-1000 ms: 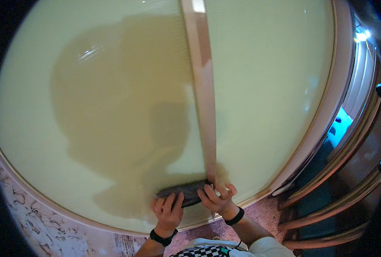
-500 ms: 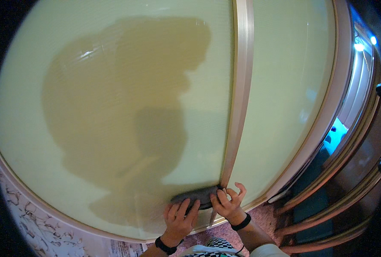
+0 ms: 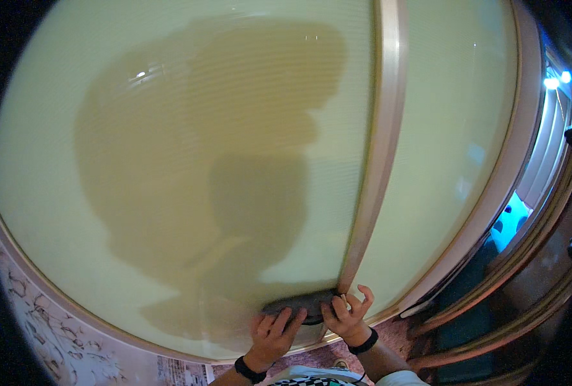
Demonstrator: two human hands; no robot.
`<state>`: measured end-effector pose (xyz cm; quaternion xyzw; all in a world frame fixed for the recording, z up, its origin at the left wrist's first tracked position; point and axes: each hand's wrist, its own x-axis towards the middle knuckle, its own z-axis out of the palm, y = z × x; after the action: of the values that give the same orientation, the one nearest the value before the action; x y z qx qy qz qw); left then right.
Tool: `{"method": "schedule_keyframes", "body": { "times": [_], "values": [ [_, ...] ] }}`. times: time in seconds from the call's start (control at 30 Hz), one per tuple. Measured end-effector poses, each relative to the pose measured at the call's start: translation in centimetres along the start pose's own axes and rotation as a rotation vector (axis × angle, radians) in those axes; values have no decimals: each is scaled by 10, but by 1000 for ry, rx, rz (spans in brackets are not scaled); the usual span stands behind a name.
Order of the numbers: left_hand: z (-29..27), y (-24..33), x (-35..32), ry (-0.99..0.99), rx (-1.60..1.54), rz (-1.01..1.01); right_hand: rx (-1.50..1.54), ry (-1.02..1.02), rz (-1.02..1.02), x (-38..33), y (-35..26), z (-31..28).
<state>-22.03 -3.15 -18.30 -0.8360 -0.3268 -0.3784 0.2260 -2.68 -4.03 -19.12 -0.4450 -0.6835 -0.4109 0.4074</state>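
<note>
A long dark grey object with rounded ends, perhaps a soft case (image 3: 306,303), is held against or just before a pale green glossy panel (image 3: 318,238). My left hand (image 3: 273,338) grips its lower left part, fingertips on the grey surface and the thumb underneath. At its right end, beside the metal strip, my right hand (image 3: 350,320) pinches it, with the index or another finger raised free. A small pale bit shows between the right fingers, too small to name. Each wrist wears a black band. The underside of the grey object is mostly hidden.
A pinkish metal strip (image 3: 385,141) runs down the panel, and a frame edge (image 3: 505,167) curves round its right side. Patterned wallpaper (image 3: 60,334) lies lower left. Dark brown shelves or rails (image 3: 492,341) stand at right, near a blue-lit gap. My shadow covers much of the panel.
The view has shifted, so panel and strip appear farther right. Both hands and the grey object sit slightly lower and to the right in the picture; the grip stays much the same.
</note>
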Motion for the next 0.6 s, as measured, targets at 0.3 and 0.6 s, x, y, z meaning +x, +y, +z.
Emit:
{"method": "schedule_keyframes", "body": {
  "times": [0.3,0.6],
  "values": [
    [36,64,54,-24,-104,83,-42,-48,131,-30,77,-33],
    [75,118,113,-70,-79,317,-104,-16,319,-46,144,-69]
  ]
}}
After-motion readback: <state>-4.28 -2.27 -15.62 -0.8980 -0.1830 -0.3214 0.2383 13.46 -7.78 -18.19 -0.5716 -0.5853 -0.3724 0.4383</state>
